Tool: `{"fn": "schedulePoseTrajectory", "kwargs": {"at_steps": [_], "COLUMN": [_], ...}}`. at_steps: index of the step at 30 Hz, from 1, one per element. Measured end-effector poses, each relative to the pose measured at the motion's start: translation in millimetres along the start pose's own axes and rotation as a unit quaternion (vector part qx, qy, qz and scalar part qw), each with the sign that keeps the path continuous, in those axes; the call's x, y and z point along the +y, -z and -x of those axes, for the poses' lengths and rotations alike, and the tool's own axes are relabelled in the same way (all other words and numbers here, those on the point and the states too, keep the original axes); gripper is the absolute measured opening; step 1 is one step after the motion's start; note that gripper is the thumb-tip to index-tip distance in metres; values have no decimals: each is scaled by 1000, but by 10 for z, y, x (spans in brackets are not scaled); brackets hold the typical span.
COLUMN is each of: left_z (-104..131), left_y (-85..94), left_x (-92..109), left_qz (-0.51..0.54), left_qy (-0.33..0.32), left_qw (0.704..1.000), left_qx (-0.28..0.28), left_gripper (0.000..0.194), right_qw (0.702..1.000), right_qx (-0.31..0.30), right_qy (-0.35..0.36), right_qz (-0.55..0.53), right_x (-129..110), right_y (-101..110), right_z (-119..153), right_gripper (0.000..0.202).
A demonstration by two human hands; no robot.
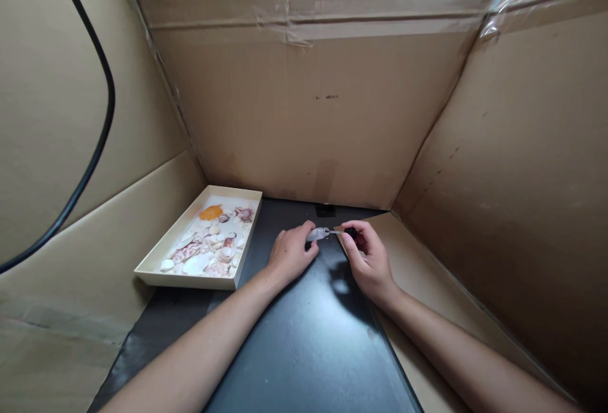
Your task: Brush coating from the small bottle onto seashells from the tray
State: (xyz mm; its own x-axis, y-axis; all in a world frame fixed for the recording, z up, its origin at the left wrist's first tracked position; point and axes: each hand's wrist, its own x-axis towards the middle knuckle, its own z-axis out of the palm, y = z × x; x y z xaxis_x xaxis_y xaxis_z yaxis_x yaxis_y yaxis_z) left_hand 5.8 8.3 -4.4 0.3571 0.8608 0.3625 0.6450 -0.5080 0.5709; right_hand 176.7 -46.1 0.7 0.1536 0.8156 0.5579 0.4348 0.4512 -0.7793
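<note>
Fingers closed, my left hand (293, 251) holds a small clear bottle (318, 234) on its side above the dark table, the bottle's neck facing right. My right hand (370, 261) pinches a black cap (350, 233). From the cap a thin pale stem (335, 232) runs left to the bottle's mouth. Whether the stem's tip is inside the bottle or just at its opening, I cannot tell. My fingers hide part of both the bottle and the cap.
Left of my hands, a cream tray (190, 281) holds several seashells and an orange piece (211, 212) on a white base. Cardboard walls (304, 134) enclose the black tabletop (294, 343). A cardboard flap (418, 267) lies along the right. A black cable (107, 83) hangs at upper left.
</note>
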Motion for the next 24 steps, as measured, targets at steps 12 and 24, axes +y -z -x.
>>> {"fn": "schedulePoseTrajectory", "kwargs": {"at_steps": [12,24], "left_z": [36,46], "left_y": [28,32], "left_x": [131,121], "left_qz": [23,53], "left_qy": [-31,-97], "left_qw": [999,992], "left_qx": [-11,-60], "left_gripper": [17,15], "right_qw": [999,1000], "right_qx": [-12,-9], "right_qy": [-36,-19], "right_qz": [-24,6], "right_x": [12,4], "right_y": [5,31], "right_z": [-13,-39], "right_gripper": [23,27]}}
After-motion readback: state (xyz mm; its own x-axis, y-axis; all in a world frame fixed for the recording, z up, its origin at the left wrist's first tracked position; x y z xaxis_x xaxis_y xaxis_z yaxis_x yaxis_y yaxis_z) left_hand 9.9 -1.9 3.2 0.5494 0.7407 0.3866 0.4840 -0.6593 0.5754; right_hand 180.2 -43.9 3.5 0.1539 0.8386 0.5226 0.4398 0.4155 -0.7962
